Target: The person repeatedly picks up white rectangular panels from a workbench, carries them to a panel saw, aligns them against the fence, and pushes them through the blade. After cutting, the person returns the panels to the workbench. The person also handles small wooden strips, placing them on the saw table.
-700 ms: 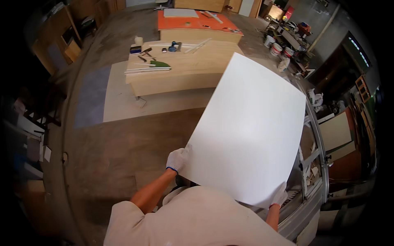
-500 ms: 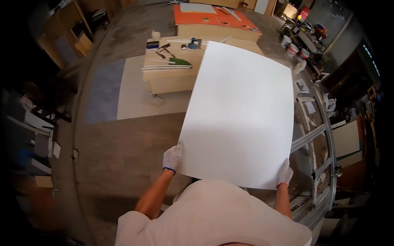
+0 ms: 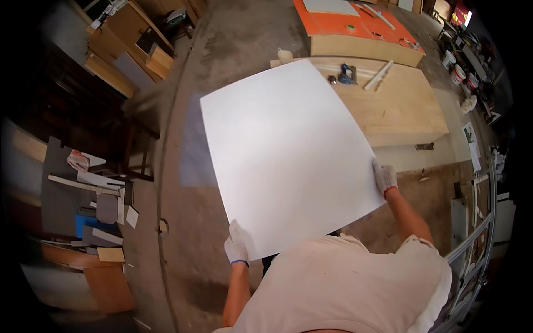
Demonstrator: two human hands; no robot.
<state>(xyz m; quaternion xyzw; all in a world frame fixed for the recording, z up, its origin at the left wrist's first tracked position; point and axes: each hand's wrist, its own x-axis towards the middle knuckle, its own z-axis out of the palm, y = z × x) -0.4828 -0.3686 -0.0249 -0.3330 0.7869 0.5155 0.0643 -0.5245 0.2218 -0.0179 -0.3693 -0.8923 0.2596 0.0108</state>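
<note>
Head view: left hand (image 3: 237, 244) and right hand (image 3: 385, 176) hold the panel (image 3: 288, 155) by opposite edges, fingers closed on it; even support should limit flexing.

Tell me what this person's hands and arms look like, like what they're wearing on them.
The left hand wears a whitish fabric glove with a blue cuff edge; the right hand wears a matching one edged in red. Both forearms are bare, and the pale beige shirt looks short-sleeved.
</note>
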